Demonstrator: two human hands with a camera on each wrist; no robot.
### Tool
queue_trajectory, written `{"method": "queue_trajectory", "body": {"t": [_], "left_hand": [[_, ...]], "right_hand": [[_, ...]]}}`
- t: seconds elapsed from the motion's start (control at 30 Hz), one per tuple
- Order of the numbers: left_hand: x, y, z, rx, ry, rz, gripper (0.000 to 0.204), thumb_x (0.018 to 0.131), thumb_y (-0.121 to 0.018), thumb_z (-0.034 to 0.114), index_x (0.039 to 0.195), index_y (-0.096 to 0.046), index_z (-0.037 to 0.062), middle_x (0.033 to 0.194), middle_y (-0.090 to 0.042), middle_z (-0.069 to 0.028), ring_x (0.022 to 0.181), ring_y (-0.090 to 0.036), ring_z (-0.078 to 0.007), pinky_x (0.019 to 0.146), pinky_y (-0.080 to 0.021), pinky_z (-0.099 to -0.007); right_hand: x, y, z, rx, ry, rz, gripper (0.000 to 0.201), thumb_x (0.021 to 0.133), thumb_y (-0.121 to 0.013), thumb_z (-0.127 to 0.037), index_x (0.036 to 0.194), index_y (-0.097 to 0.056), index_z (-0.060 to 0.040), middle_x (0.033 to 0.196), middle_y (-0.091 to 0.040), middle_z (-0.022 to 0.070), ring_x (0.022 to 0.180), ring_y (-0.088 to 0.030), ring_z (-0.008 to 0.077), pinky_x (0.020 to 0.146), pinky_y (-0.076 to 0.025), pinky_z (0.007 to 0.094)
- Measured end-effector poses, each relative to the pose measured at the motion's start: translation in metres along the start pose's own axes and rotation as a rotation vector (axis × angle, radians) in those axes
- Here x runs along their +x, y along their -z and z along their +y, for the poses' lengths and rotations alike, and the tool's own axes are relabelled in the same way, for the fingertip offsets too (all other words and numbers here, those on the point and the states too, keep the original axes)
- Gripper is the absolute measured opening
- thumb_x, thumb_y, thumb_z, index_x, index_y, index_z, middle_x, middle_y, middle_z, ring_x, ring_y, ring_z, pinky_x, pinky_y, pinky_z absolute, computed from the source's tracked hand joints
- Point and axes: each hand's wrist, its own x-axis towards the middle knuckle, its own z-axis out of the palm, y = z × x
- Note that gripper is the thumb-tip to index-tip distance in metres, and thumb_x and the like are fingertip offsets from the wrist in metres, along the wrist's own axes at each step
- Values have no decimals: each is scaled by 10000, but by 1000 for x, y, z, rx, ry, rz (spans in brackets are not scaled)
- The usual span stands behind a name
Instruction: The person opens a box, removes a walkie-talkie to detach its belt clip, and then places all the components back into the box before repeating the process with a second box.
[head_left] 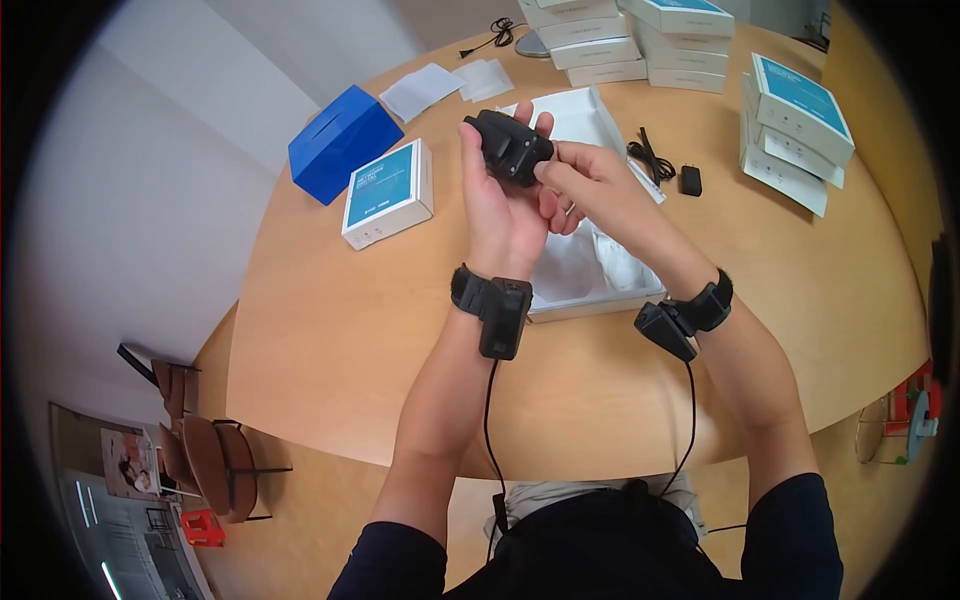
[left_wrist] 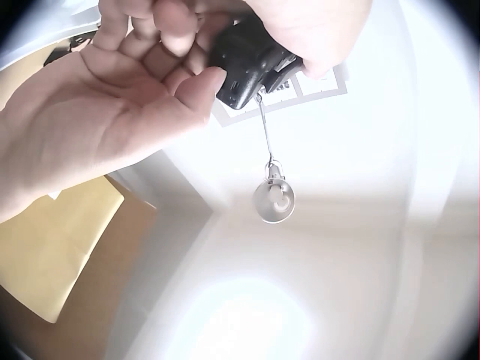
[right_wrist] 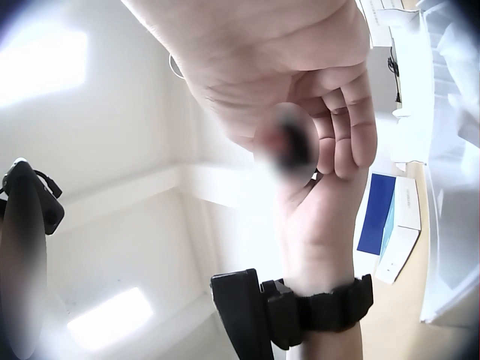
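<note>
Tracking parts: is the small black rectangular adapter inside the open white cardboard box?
No, the adapter lies on the brown wooden tabletop, outside the box.

pass: near tabletop (head_left: pixel 340 340) | left block: blue box (head_left: pixel 335 150), teal-topped carton (head_left: pixel 385 195) | centre: open white box (head_left: pixel 600 306) | right block: box stack (head_left: pixel 800 110)

We see a black device (head_left: pixel 512 148) with small pale dots, and an open box (head_left: pixel 600 307) in white. The small carton (head_left: pixel 388 195) shows us white sides and a teal top with pale lettering. We note a solid royal-blue box (head_left: pixel 340 145), a warm tan table (head_left: pixel 320 340), a black adapter (head_left: pixel 690 180), black wrist straps (head_left: pixel 467 290), dark navy sleeves (head_left: pixel 395 555) and a reddish-brown chair (head_left: pixel 215 460).
</note>
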Motion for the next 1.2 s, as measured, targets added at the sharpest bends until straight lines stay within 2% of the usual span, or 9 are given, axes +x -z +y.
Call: {"method": "queue_trajectory", "body": {"t": [0.13, 0.3, 0.37, 0.43, 0.5, 0.63, 0.77, 1.07, 1.2], "left_hand": [[-10, -23, 2, 108, -130, 99, 622, 1122, -463, 607, 1333, -577, 34, 1385, -652, -132, 1217, -639, -283, 992, -551, -424], [-3, -13, 4, 166, -213, 157, 687, 1054, -511, 727, 1233, -604, 70, 1197, -712, -131, 1063, -698, -295, 899, -589, -428], [-2, -10, 5, 216, -239, 188, 685, 1048, -492, 750, 1130, -620, 83, 1079, -725, -104, 929, -708, -273, 849, -595, -416], [-3, -11, 8, 231, -261, 202, 689, 1049, -501, 746, 1131, -574, 67, 1066, -697, -120, 839, -729, -257, 708, -609, -384], [-6, -13, 9, 244, -281, 196, 668, 1059, -502, 731, 1116, -565, 69, 1050, -692, -112, 811, -719, -247, 697, -601, -381], [-9, -19, 8, 236, -265, 233, 589, 1087, -505, 659, 1093, -556, 72, 1051, -666, -93, 807, -695, -235, 710, -588, -393], [-11, -20, 7, 250, -266, 245, 562, 1080, -514, 638, 1069, -559, 78, 1050, -656, -83, 808, -683, -227, 721, -581, -396], [-4, -5, 19, 218, -176, 238, 554, 1072, -538, 623, 1119, -581, 73, 1118, -674, -85, 915, -680, -222, 807, -589, -385], [-2, -7, 17, 226, -257, 233, 551, 1095, -538, 612, 1144, -606, 68, 1129, -692, -79, 946, -690, -219, 844, -599, -386]], "right_hand": [[-3, -2, 6, 2, 6, 22, 287, 1007, -608, -262, 972, -699, 8, 777, -704, 58, 641, -670, 124, 587, -537, 273], [-7, -22, 11, -100, 87, 113, 309, 999, -597, -257, 941, -688, 33, 737, -701, 64, 651, -677, 125, 597, -546, 286], [-8, -28, 18, -166, 189, 140, 317, 962, -612, -242, 939, -671, 68, 700, -674, 134, 647, -675, 192, 612, -528, 354], [-8, -29, 24, -252, 265, 149, 307, 940, -609, -227, 914, -658, 75, 679, -637, 155, 633, -648, 241, 621, -506, 397], [-10, -33, 22, -225, 239, 151, 300, 931, -604, -218, 896, -651, 76, 668, -617, 156, 624, -618, 256, 618, -491, 406], [-12, -37, 22, -159, 215, 165, 289, 924, -598, -198, 874, -637, 85, 664, -598, 157, 610, -569, 251, 603, -465, 402], [-13, -38, 23, -114, 229, 173, 269, 942, -599, -164, 878, -630, 95, 673, -585, 116, 624, -560, 189, 593, -452, 376], [-12, -32, 12, -49, 72, 16, 265, 977, -629, -189, 968, -668, 73, 694, -643, 100, 683, -644, 178, 652, -518, 342], [-9, -27, 16, -254, 261, 145, 337, 940, -707, -247, 1117, -665, 36, 932, -723, 153, 830, -708, 249, 748, -573, 379]]}}
